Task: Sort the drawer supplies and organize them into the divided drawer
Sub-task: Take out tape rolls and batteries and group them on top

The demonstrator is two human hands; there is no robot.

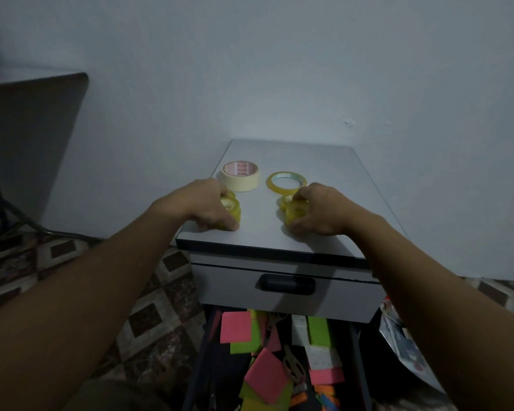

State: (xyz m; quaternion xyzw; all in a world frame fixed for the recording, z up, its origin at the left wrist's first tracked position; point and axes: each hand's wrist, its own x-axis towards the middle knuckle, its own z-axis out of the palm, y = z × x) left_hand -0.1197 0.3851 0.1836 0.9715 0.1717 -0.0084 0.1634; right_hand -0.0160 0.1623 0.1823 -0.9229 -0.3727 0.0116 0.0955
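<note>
On top of the small grey cabinet (333, 185) my left hand (204, 204) grips small yellow clear-tape rolls (231, 207) near the front left edge. My right hand (319, 210) grips another cluster of small yellow tape rolls (293, 209) near the front middle. Behind my hands lie a cream masking tape roll (240, 175) and a thin yellow tape ring (286, 181), both flat on the top. Below, the lower drawer (353, 345) stands pulled out, full of pink and green sticky-note pads (266, 372), scissors and other small supplies.
The upper drawer (285, 295) with a black handle (287, 283) is closed. A dark table (27, 114) stands at the left against the wall. Patterned floor tiles (149, 315) lie left of the cabinet. A printed packet (404, 342) sits right of the lower drawer.
</note>
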